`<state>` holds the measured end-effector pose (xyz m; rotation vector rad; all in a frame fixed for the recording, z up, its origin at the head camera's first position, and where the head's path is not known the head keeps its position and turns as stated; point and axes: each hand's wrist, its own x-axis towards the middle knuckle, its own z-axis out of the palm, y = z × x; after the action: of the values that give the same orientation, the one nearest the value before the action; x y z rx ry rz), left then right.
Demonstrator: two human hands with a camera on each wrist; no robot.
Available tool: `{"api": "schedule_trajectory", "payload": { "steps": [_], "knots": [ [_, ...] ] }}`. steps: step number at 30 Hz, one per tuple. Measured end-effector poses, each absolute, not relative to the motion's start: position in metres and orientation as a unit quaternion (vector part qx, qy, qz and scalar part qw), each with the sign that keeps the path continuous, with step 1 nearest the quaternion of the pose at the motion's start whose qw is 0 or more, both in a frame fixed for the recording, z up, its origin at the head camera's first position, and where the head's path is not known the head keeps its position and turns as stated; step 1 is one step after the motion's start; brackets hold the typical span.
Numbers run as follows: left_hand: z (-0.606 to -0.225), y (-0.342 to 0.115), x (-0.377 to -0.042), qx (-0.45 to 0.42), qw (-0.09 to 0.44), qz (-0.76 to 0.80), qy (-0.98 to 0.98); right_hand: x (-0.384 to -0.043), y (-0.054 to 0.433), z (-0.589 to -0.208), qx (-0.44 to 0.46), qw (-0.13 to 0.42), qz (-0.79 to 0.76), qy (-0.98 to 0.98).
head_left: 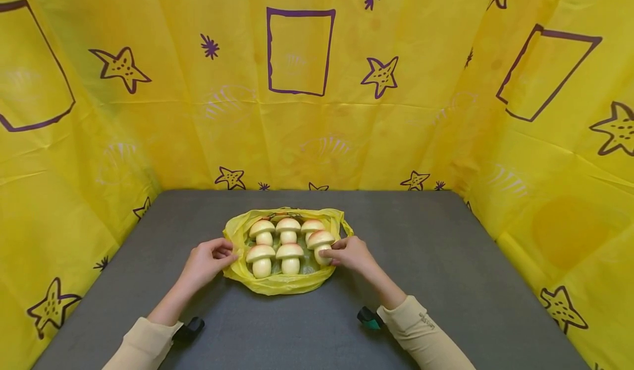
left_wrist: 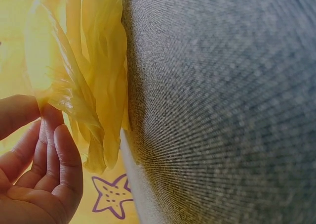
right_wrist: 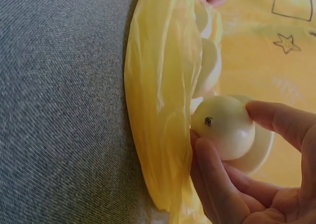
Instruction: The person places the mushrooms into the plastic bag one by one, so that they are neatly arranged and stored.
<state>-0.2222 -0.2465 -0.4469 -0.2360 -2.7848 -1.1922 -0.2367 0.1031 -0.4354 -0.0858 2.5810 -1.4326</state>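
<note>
A yellow plastic bag (head_left: 284,286) lies wide-mouthed on the grey table, with several toy mushrooms (head_left: 290,251) standing in rows inside it. My right hand (head_left: 354,253) pinches one mushroom (head_left: 321,239) by its stem at the bag's right side. In the right wrist view that mushroom (right_wrist: 227,127) shows its pale stem end with a small dark mark, between thumb and fingers. At the bag's left edge, my left hand (head_left: 210,259) pinches the rim; the left wrist view shows the thin yellow plastic (left_wrist: 74,80) caught between thumb and fingertip.
The grey tabletop (head_left: 426,260) stretches around the bag. Yellow cloth walls (head_left: 297,139) with drawn stars and frames stand behind and at both sides. A dark wrist strap mount (head_left: 188,330) sits at the left wrist, and another (head_left: 369,319) at the right.
</note>
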Motion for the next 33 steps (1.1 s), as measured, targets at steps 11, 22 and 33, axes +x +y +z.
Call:
{"api": "schedule_trajectory", "payload": {
  "steps": [11, 22, 33],
  "knots": [
    [-0.448, -0.247, -0.222, -0.079, 0.051, -0.395, -0.914, -0.234, 0.101, -0.442, -0.039, 0.097, -0.458, 0.883],
    [-0.447, -0.246, -0.222, -0.083, 0.054, -0.396, -0.913, -0.231, 0.100, -0.444, -0.052, 0.096, -0.432, 0.895],
    [-0.449, -0.247, -0.224, -0.083, 0.060, -0.389, -0.915, -0.231, 0.100, -0.450, -0.063, 0.096, -0.436, 0.893]
  ]
}}
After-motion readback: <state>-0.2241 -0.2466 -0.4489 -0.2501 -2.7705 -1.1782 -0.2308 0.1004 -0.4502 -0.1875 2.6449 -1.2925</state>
